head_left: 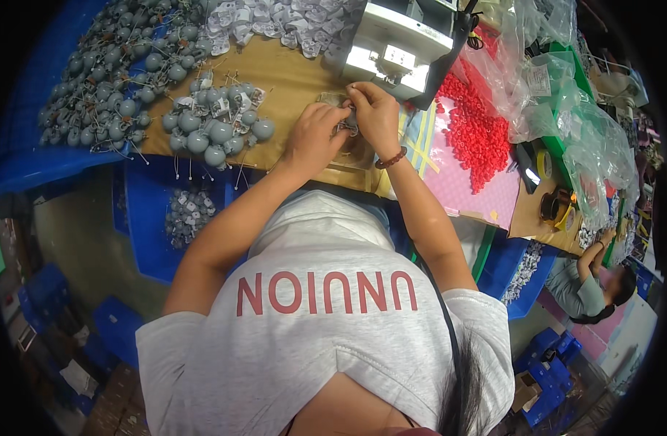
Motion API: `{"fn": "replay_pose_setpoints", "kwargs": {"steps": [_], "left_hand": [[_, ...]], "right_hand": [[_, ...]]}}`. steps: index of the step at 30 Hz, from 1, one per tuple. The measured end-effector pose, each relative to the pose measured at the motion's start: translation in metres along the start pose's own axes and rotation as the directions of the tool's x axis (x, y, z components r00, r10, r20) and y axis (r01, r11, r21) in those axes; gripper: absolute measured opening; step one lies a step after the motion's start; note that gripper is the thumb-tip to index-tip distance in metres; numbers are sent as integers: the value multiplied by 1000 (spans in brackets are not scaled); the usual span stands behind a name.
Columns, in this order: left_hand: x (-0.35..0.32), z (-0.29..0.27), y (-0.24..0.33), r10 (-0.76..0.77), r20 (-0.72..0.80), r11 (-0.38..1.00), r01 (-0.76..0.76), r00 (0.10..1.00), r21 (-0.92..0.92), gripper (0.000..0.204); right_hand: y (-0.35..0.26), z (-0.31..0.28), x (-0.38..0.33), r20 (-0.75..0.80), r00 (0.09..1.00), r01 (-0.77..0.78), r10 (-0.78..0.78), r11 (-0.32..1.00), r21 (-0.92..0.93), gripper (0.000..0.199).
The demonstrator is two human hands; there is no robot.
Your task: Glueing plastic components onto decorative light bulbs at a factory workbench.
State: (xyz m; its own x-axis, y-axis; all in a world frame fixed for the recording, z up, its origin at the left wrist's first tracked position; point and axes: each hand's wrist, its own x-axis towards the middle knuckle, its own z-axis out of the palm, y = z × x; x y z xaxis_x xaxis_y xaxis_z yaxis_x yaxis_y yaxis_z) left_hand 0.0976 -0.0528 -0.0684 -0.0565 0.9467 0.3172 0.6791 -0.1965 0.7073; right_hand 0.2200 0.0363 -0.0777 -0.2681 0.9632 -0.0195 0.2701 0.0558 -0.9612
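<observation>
My left hand (316,136) is closed at the table's near edge, its fingertips on a small grey part (352,125) that is mostly hidden between my hands. Right beside it, my right hand (375,116) pinches thumb and forefinger together just above that part; whatever is in the pinch is too small to make out. A dark flat plate (356,156) lies beneath both hands. To the left sits a small pile of grey ball-shaped parts (216,131) with thin wires and pale ends.
A blue tray (28,163) heaped with more grey balls stands far left. White plastic pieces (275,25) lie at the back, near a white machine (399,47). Red small parts (473,131), clear bags (591,109) and tape rolls (558,207) are rightward. Another person (587,287) sits far right.
</observation>
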Motion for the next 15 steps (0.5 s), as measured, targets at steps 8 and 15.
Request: {"fn": "replay_pose_setpoints", "kwargs": {"steps": [8,15], "left_hand": [[-2,0,-2,23,-8,1000,-23,1000,6,37],[-4,1,-3,28,-14,1000,-28,1000,10,37]], "right_hand": [[-7,3,-2,-56,998,-20,16,998,-64,20],[-8,5,-2,-86,996,-34,26,995,-94,19]]}}
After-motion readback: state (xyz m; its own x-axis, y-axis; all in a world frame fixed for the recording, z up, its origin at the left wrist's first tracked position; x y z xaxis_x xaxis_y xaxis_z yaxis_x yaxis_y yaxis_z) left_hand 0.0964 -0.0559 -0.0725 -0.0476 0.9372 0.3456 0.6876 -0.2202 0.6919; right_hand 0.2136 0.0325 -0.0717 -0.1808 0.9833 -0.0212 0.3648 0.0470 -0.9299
